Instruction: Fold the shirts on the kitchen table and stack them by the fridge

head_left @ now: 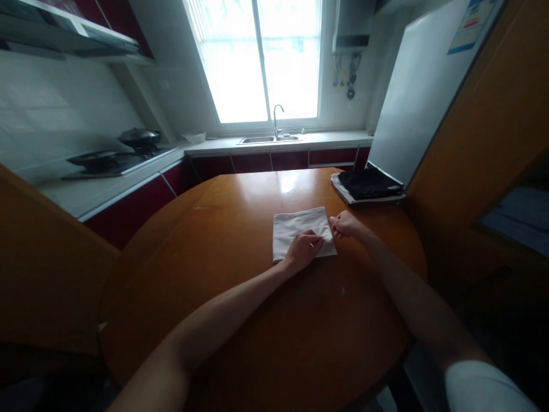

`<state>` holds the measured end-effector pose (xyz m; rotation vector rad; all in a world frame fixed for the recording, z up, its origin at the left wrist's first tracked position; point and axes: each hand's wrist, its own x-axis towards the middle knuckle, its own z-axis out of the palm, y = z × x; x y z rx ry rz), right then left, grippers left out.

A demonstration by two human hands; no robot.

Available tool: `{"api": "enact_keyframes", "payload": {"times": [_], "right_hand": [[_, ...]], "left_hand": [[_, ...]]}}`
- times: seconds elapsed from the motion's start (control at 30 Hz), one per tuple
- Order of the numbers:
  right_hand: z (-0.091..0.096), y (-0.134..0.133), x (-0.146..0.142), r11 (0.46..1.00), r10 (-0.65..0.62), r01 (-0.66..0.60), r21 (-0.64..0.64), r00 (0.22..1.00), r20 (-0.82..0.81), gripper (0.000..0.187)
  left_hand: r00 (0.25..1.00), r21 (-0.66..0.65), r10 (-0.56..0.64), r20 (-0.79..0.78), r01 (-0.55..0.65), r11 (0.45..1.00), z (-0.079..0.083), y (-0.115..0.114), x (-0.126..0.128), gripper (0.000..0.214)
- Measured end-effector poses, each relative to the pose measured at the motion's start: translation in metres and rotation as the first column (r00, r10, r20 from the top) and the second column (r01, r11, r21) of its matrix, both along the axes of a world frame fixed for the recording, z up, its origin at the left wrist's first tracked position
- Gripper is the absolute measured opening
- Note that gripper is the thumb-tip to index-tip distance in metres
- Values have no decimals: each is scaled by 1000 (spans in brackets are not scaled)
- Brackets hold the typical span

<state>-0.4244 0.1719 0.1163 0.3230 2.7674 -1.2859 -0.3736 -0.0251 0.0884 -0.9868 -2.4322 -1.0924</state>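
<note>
A folded white cloth [295, 226] lies flat on the round wooden table [257, 297]. My left hand [303, 249] rests on the cloth's near edge with the fingers lying flat on it. My right hand [345, 225] is at the cloth's right edge, its fingers pinched on that edge.
A stack of folded dark and light clothes [366, 184] sits at the table's far right, next to a white fridge [420, 86]. Behind are a counter with a sink and tap [274, 134], a hob with a pan [139, 137] at left, and a wooden panel [493, 126] at right.
</note>
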Motion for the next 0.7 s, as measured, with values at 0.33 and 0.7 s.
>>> {"api": "enact_keyframes", "payload": {"times": [0.33, 0.7], "right_hand": [[17, -8, 19, 903, 77, -11, -429, 988, 137, 20], [-7, -11, 7, 957, -4, -18, -291, 997, -75, 48]], "left_hand": [[999, 180, 9, 40, -16, 984, 2, 1, 3, 18], [956, -281, -228, -185, 170, 944, 4, -3, 15, 24]]}}
